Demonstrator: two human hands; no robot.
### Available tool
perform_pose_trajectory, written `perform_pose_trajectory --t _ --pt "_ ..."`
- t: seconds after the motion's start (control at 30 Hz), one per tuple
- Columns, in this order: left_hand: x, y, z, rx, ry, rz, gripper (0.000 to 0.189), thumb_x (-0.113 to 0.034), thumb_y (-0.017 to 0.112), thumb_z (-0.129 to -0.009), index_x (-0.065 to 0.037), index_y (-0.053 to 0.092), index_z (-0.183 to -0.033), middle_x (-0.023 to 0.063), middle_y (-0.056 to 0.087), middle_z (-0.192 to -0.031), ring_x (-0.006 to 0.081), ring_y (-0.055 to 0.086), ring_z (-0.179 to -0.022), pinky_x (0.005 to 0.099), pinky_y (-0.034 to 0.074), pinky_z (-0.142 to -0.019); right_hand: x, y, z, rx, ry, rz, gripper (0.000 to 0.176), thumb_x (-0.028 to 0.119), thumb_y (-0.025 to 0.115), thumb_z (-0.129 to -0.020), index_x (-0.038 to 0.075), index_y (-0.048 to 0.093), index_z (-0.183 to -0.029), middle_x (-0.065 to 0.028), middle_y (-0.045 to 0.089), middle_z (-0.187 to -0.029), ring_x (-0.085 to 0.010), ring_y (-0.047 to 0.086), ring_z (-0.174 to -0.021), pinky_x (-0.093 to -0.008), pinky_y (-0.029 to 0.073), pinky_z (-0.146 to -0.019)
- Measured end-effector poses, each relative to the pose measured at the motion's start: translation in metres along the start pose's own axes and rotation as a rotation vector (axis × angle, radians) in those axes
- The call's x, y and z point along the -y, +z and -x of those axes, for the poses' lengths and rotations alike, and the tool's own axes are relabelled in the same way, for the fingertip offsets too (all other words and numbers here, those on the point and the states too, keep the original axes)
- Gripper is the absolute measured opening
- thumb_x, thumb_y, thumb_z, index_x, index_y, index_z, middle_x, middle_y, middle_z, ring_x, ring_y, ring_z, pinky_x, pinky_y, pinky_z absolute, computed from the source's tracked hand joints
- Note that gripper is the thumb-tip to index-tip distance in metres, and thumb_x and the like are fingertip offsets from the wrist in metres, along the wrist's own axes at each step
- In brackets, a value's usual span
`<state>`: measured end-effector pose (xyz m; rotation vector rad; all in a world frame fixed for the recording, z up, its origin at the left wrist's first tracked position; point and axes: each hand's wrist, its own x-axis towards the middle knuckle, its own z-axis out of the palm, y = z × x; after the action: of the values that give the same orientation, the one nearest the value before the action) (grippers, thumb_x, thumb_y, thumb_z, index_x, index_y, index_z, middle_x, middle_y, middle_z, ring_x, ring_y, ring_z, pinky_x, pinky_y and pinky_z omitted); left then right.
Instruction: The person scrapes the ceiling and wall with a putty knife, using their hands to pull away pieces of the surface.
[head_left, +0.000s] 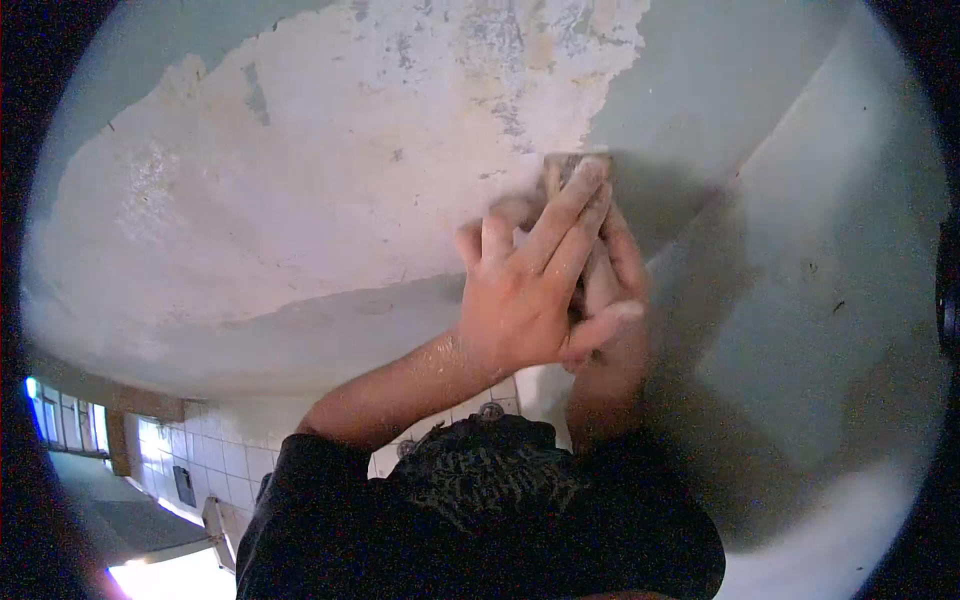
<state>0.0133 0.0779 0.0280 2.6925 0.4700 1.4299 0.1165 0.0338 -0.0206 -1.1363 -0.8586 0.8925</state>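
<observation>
Both my hands press a small brownish sanding block [560,166] against a wall, at the edge where scraped white plaster [330,170] meets pale green paint [720,90]. My left hand [530,290] lies on top with its fingers stretched out, the fingertips reaching onto the block. My right hand [618,262] sits underneath it and is mostly covered; its fingers run up to the block. Most of the block is hidden by my fingers. Both hands and forearms are dusted white.
The wall fills most of the view, with a corner or raised band [800,230] of green surface to the right. My black shirt [480,510] is at the bottom. White tiles [215,455] and a bright window [65,420] show at the lower left.
</observation>
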Motion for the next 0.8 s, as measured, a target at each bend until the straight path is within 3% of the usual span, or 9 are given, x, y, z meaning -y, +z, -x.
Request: perform_pose_trajectory --t 0.3,0.37,0.5,0.57,0.7,0.8 --pt "0.008 0.001 0.003 -0.011 0.009 0.019 0.079 -0.066 0.048 -0.075 -0.005 0.051 -0.127 0.0049 0.039 -0.141 0.0291 0.044 -0.085 0.0416 0.032 -0.072 -0.002 0.005 0.003 -0.017 -0.031 0.023 0.043 0.027 0.045 -0.096 0.006 0.039 -0.133 -0.0095 0.052 -0.117 -0.0149 0.051 -0.09 -0.028 0.044 -0.073" --pt "0.007 -0.001 0.004 0.106 -0.025 0.041 0.084 -0.063 0.048 -0.076 -0.003 0.042 -0.134 0.0131 0.035 -0.143 0.0321 0.045 -0.11 0.0419 0.03 -0.092 -0.003 -0.001 0.009 -0.021 -0.042 0.03 0.043 0.027 0.045 -0.096 0.006 0.039 -0.133 -0.0094 0.052 -0.117 -0.0149 0.051 -0.089 -0.0279 0.044 -0.073" --pt "0.006 0.002 -0.001 0.106 -0.022 -0.021 0.084 -0.063 0.049 -0.076 -0.002 0.042 -0.134 0.0147 0.036 -0.143 0.0325 0.045 -0.11 0.0422 0.03 -0.092 -0.005 0.003 -0.005 -0.048 -0.024 0.03 0.043 0.027 0.045 -0.096 0.007 0.039 -0.133 -0.0094 0.053 -0.117 -0.0148 0.051 -0.089 -0.0278 0.044 -0.072" --pt "0.01 0.008 0.005 0.006 -0.026 0.01 0.082 -0.066 0.048 -0.075 -0.005 0.047 -0.13 0.0048 0.039 -0.142 0.0273 0.044 -0.09 0.0406 0.034 -0.077 -0.007 0.007 0.013 -0.055 -0.046 0.024 0.043 0.027 0.045 -0.096 0.007 0.039 -0.133 -0.0093 0.053 -0.117 -0.0147 0.051 -0.088 -0.0277 0.044 -0.072" --pt "0.015 0.009 0.0 -0.06 0.009 0.013 0.082 -0.067 0.046 -0.076 -0.005 0.047 -0.13 0.0048 0.04 -0.142 0.0274 0.044 -0.09 0.0403 0.033 -0.08 -0.002 0.005 -0.02 -0.077 -0.035 0.028 0.043 0.027 0.045 -0.096 0.007 0.039 -0.133 -0.0092 0.053 -0.117 -0.0146 0.052 -0.088 -0.0276 0.044 -0.071" --pt "0.016 0.006 0.005 -0.047 0.022 0.046 0.081 -0.066 0.045 -0.077 -0.005 0.048 -0.129 0.0046 0.039 -0.142 0.0279 0.044 -0.091 0.0399 0.033 -0.079 -0.009 0.01 0.016 -0.076 -0.049 0.022 0.043 0.027 0.044 -0.096 0.007 0.039 -0.133 -0.0092 0.053 -0.117 -0.0146 0.052 -0.087 -0.0275 0.044 -0.071"
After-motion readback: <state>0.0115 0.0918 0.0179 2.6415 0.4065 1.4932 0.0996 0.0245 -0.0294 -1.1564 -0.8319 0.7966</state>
